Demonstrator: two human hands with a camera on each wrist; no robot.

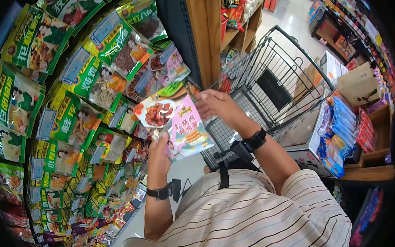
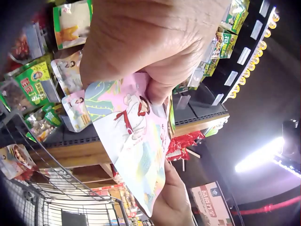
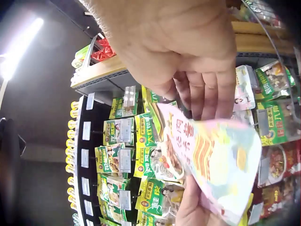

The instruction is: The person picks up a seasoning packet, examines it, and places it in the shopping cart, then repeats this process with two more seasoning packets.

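A pink and white seasoning packet (image 1: 186, 127), printed with a bowl of red-brown meat, is held in front of the body. My left hand (image 1: 159, 155) grips its lower left edge, the thumb lying over the printed front. At the packet's upper right edge is my right hand (image 1: 219, 107), its fingers loosely extended and close to the packet. The right wrist view shows the fingers (image 3: 207, 94) of that hand partly behind the packet's edge. Seen from the left wrist, the packet's back (image 2: 136, 136) carries a figure in white with a red sash.
Rows of green and yellow spice bags (image 1: 78, 116) hang from the curved rack on the left, with price tags. A black wire shopping cart (image 1: 272, 83) stands ahead to the right. Beyond it are boxes (image 1: 305, 143) and blue bagged goods (image 1: 342, 128). A wooden shelf post (image 1: 198, 37) ends the rack.
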